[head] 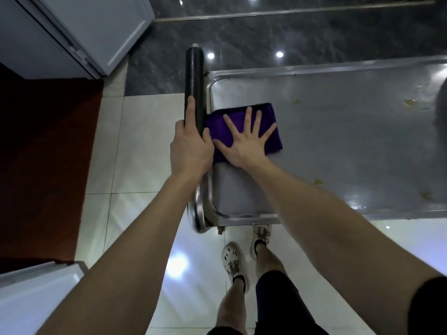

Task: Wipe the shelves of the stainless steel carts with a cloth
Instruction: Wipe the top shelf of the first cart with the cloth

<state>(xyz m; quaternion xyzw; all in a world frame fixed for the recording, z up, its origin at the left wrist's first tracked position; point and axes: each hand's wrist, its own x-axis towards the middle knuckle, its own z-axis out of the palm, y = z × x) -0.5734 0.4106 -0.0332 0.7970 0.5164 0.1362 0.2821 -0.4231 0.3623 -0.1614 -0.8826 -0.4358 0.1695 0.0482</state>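
While the purple cloth (pixel 244 131) lies flat at the handle end of the steel cart's top shelf (pixel 338 146), the right hand (pixel 244 143) presses it with fingers spread, and the left hand (pixel 191 148) grips the black handle (pixel 194 76).

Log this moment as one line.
left hand: grips cart handle | right hand: flat on purple cloth | top shelf: crumbs remain

Floor near: glossy white tiles (pixel 135 146) with bright ceiling-light reflections.
Floor far: dark grey marbled tiles (pixel 290 32), also glossy.
Left: dark red strip (pixel 48 153).
Furniture: pale grey cabinet doors (pixel 72 30), upper left.
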